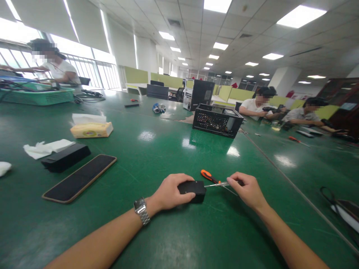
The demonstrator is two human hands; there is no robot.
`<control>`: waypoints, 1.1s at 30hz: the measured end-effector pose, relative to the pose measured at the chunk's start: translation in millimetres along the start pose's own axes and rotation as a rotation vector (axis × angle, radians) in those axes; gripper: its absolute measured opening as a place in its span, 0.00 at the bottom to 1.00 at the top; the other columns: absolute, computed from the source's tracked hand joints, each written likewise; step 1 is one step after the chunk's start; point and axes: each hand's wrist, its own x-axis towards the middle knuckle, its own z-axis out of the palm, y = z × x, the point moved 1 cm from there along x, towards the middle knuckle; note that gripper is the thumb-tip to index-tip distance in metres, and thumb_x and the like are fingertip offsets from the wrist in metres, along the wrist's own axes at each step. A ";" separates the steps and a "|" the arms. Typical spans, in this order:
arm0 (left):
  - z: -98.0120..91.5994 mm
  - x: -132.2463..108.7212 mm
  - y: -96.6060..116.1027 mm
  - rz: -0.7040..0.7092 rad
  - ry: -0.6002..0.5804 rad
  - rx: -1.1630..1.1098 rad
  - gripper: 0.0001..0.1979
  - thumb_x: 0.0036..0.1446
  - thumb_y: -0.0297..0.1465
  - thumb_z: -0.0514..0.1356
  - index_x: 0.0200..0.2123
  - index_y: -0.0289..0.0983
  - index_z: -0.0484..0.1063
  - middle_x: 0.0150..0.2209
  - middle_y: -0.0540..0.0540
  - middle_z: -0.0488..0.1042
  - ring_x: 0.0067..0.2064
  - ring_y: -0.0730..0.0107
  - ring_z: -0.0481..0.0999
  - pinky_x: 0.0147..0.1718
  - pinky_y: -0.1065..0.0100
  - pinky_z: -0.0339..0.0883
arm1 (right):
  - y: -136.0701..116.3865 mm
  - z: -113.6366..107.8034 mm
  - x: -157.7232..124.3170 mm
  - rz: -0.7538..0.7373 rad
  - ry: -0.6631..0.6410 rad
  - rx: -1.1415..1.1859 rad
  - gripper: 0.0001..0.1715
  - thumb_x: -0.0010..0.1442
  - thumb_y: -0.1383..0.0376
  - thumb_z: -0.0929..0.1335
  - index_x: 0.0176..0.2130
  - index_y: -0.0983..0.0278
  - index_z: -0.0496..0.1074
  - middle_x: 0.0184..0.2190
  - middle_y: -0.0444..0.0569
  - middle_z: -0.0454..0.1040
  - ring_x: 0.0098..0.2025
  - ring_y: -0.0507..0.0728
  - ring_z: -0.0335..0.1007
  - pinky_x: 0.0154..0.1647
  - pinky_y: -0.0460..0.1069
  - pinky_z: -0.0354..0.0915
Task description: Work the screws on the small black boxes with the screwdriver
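Observation:
My left hand point(174, 192) is closed around a small black box-shaped part point(198, 190) resting on the green table. Pinched in the fingers of my right hand point(246, 188) is a thin metal tool that looks like tweezers point(220, 184). Its narrow end points left and reaches the right end of the black part; I cannot tell whether it goes inside. Just behind the tool lies a screwdriver point(208, 175) with an orange and black handle, its shaft passing under or behind the tool.
To the left lie a phone point(81, 178), a black block point(67, 157) with tissue on it, and a tissue pack point(92, 129). Farther back stand a black metal case frame point(217, 121) and a computer tower point(202, 93). A green basket point(36, 97) is far left. Several people sit around.

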 end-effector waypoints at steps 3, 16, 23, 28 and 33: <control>1.2 -0.1 0.6 0.009 -0.021 0.024 0.18 0.52 0.37 0.62 0.45 0.38 0.74 0.42 0.45 0.77 0.41 0.62 0.74 0.40 0.67 0.65 | -5.0 -3.0 -1.4 -0.085 0.037 -0.067 0.17 0.60 0.56 0.65 0.25 0.63 0.72 0.21 0.46 0.72 0.24 0.54 0.65 0.27 0.49 0.60; 4.8 0.4 1.5 0.049 -0.053 0.111 0.18 0.51 0.36 0.63 0.46 0.38 0.73 0.42 0.45 0.76 0.42 0.61 0.74 0.40 0.67 0.65 | -53.1 -3.1 -13.9 -0.464 0.366 -0.005 0.15 0.54 0.72 0.67 0.43 0.61 0.69 0.39 0.51 0.71 0.38 0.58 0.70 0.36 0.53 0.68; 4.5 0.0 0.2 0.068 -0.062 0.111 0.19 0.52 0.37 0.62 0.47 0.38 0.73 0.41 0.45 0.76 0.41 0.61 0.74 0.40 0.67 0.65 | -67.0 -3.2 -21.2 -0.540 0.274 0.056 0.27 0.57 0.72 0.64 0.55 0.57 0.63 0.58 0.55 0.60 0.58 0.66 0.60 0.55 0.65 0.61; 4.3 0.3 -0.3 0.074 -0.059 0.109 0.19 0.53 0.38 0.62 0.47 0.38 0.72 0.41 0.45 0.75 0.41 0.62 0.73 0.40 0.67 0.65 | -84.8 1.4 -26.5 -0.657 0.228 0.034 0.31 0.57 0.74 0.63 0.58 0.58 0.60 0.61 0.54 0.58 0.62 0.67 0.55 0.59 0.68 0.57; 4.1 0.8 -0.6 0.082 -0.062 0.110 0.18 0.53 0.38 0.62 0.47 0.37 0.72 0.41 0.45 0.75 0.40 0.62 0.73 0.39 0.68 0.65 | -86.9 7.8 -26.1 -0.666 0.218 0.036 0.29 0.56 0.76 0.63 0.56 0.60 0.62 0.60 0.54 0.60 0.62 0.66 0.57 0.59 0.64 0.58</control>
